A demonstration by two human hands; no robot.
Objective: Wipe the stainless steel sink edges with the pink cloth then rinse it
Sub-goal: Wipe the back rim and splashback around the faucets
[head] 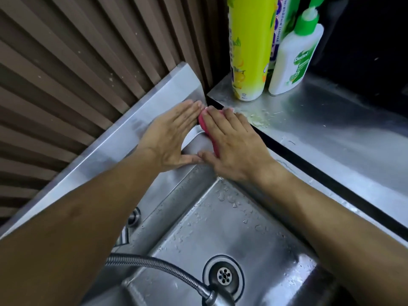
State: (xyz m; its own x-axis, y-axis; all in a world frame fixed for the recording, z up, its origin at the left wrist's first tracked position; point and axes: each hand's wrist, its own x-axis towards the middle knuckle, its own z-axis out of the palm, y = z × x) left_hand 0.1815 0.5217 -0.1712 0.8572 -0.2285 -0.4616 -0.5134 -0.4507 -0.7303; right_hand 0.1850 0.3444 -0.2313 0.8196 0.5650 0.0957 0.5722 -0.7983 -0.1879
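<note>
The fingers (220,120) of the right hand (234,146) lie straight and flat on the pink cloth (204,125), pressing it down onto the sink's far corner rim rather than curling round it; the left hand (172,138) is flat too, fingers straight and together on the steel ledge (123,138) just beside the cloth, holding nothing. Nearest the camera, at about 6 o'clock, the hose (154,265) curves over the drain (224,276), and the sink (220,217) around them carries beads of water. Going outward, both forearms reach up to the corner at roughly 12 o'clock from the drain, where the cloth shows only as a narrow pink strip between the two hands (most of it is hidden under the right palm). To do this step well, I would judge that the right hand should keep an even, flat pressure and draw the cloth along the rim in one line, working it into the curved corner where grime is likely to collect, while the left hand steadies the body. Farther off, at 1 o'clock, pale residue (260,119) lies on the counter (331,133) just beyond the fingertips, which may want a pass as well. Farthest back stand a yellow bottle (249,51) and a white bottle (293,56), close enough that a wide sweep might knock them.
</note>
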